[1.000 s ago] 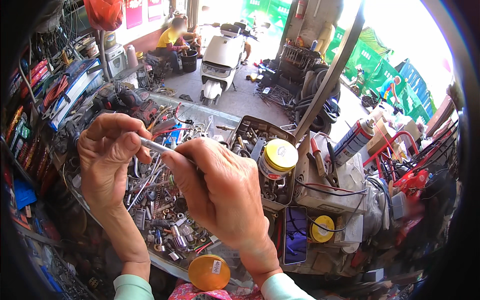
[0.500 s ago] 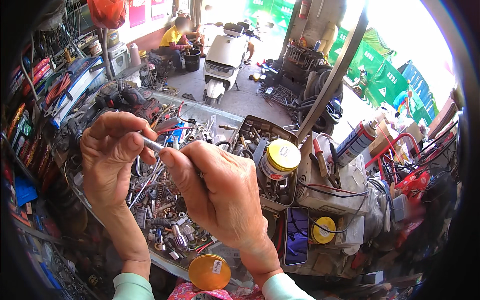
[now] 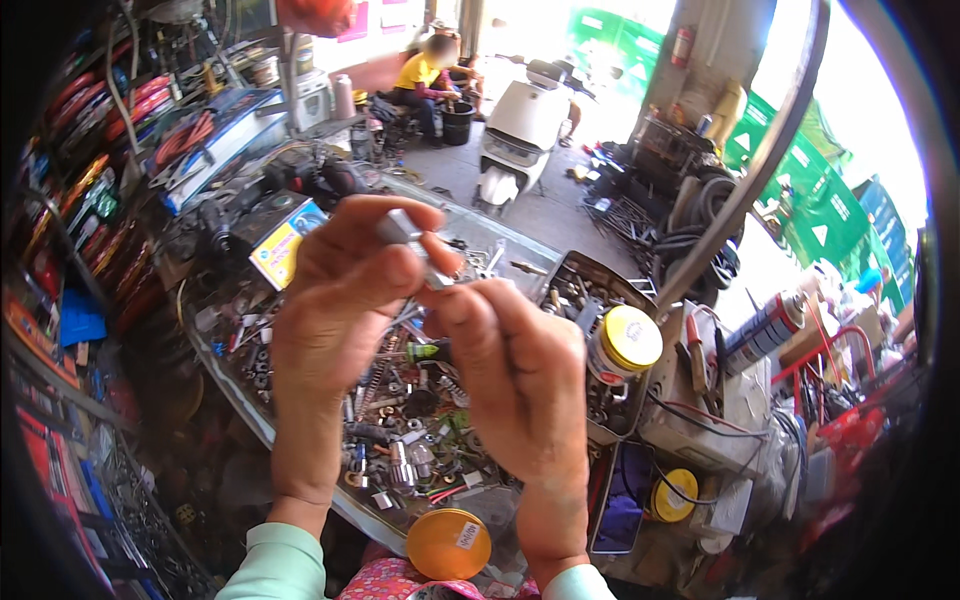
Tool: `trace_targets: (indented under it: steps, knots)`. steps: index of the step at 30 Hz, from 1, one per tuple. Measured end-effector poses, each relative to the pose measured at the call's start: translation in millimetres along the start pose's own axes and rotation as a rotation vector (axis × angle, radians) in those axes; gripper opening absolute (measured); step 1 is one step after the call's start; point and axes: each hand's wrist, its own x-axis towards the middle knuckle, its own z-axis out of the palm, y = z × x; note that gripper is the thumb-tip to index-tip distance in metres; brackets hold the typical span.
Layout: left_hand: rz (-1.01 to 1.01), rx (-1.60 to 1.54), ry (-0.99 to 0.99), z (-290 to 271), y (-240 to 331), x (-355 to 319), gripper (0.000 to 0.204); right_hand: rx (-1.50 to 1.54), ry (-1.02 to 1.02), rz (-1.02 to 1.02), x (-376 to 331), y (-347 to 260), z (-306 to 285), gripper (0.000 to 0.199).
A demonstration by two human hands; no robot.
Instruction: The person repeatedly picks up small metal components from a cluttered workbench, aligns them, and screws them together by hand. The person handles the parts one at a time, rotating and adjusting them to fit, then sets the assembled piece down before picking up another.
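Above the cluttered bench, my left hand pinches a silver metal rod between thumb and fingers. The rod has a thicker, faceted end, much like a bolt head. At its lower right end, the fingertips of my right hand are closed on it. Slight blur and my fingers hide part of the rod. Beneath both hands lies a spread of loose bolts, nuts, springs and small metal fittings. A blue-and-yellow box shows just behind my left hand.
Right of my hands, a metal tin of parts holds a yellow-lidded jar. Beyond are pliers, a spray can and a phone. An orange round lid sits near me. A white scooter and a seated person are farther back.
My view has swung left, so the scene sits farther right. The rod has turned, and its thicker end now shows at my left fingers. The blue-and-yellow box has come into sight.
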Motion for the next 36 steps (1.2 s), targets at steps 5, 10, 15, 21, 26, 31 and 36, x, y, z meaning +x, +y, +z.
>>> trace_targets:
  steps: [5,10,15,21,26,31,36]
  knots:
    - [-0.086,-0.057,0.067,7.8,-19.4,-0.3,0.025,0.151,-0.068,0.294,5.3,-0.3,-9.3,0.026]
    - [0.033,0.395,0.018,2.2,-23.8,5.0,0.019,-0.206,0.216,0.134,4.5,20.6,-28.7,0.024]
    - [0.239,0.89,-0.04,4.8,-30.8,7.2,0.018,0.001,0.291,0.218,5.3,4.9,-28.8,0.019]
    - [0.096,0.794,-0.087,15.1,-25.3,1.6,0.018,0.052,0.2,0.257,7.1,7.2,-30.9,0.019]
    - [0.02,0.78,-0.103,17.1,-19.5,-1.6,0.022,0.337,0.181,0.368,6.9,9.6,-45.2,0.019]
    - [-0.397,0.582,-0.12,14.7,1.5,1.1,0.033,0.379,0.165,0.259,7.7,11.0,-38.5,0.02]
    - [-0.321,0.613,-0.084,17.4,-4.9,0.4,0.023,0.206,0.184,0.257,7.8,8.3,-38.6,0.022]
